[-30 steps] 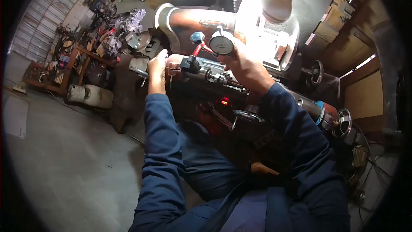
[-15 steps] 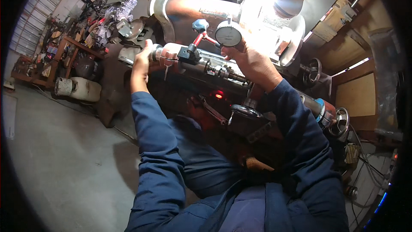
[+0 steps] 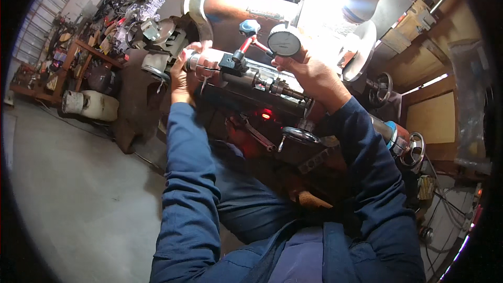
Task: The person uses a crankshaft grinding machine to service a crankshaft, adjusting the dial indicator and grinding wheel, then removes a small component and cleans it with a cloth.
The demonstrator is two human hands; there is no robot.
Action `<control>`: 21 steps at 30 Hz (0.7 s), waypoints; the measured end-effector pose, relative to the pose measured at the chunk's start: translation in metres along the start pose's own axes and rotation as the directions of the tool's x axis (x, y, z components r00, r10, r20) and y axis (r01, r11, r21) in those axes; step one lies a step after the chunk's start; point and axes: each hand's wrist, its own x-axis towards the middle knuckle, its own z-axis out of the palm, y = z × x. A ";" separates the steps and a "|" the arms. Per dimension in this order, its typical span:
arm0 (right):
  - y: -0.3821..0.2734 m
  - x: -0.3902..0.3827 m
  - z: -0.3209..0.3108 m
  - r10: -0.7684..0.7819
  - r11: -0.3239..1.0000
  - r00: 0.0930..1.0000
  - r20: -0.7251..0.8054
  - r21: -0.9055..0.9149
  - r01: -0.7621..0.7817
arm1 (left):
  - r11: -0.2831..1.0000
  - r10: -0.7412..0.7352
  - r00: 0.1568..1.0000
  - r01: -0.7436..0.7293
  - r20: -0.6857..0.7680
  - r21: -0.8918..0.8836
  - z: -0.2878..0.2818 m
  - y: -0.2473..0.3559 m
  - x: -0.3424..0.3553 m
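Note:
A dial gauge (image 3: 284,40) with a round white face sits on a jointed red arm with a blue knob (image 3: 250,26). The arm rises from a black clamp block (image 3: 232,64) on a horizontal machine shaft (image 3: 242,80). My right hand (image 3: 318,76) is closed on the gauge from its right side, thumb below the dial. At the shaft's left end, my left hand (image 3: 184,73) curls round a metal collar (image 3: 194,61); some of its fingers are hidden behind it. A reddish split clamp (image 3: 210,64) lies between that hand and the black block.
A bright lamp (image 3: 361,2) glares at upper right. Handwheels (image 3: 301,135) stick out below and right of the shaft. A small red light (image 3: 266,115) glows underneath. Metal parts crowd the left side, above a pale gas cylinder (image 3: 90,106).
My left hand has shifted right and wrapped further round the collar, its thumb no longer pointing up. My right hand stays on the dial gauge. The view has moved slightly.

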 end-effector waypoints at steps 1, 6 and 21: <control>-0.001 0.000 -0.001 -0.004 1.000 1.000 0.005 -0.005 0.004 | 0.977 0.112 0.993 -0.118 -0.048 -0.176 0.042 -0.005 -0.011; 0.004 0.001 0.001 -0.125 0.992 0.992 -0.019 -0.018 0.124 | 0.996 -0.042 0.976 0.024 -0.214 -0.087 0.012 0.001 0.009; -0.027 -0.003 0.015 -0.067 0.994 0.998 0.015 -0.086 0.068 | 0.932 -0.084 0.992 0.045 -0.093 -0.360 0.002 -0.005 0.009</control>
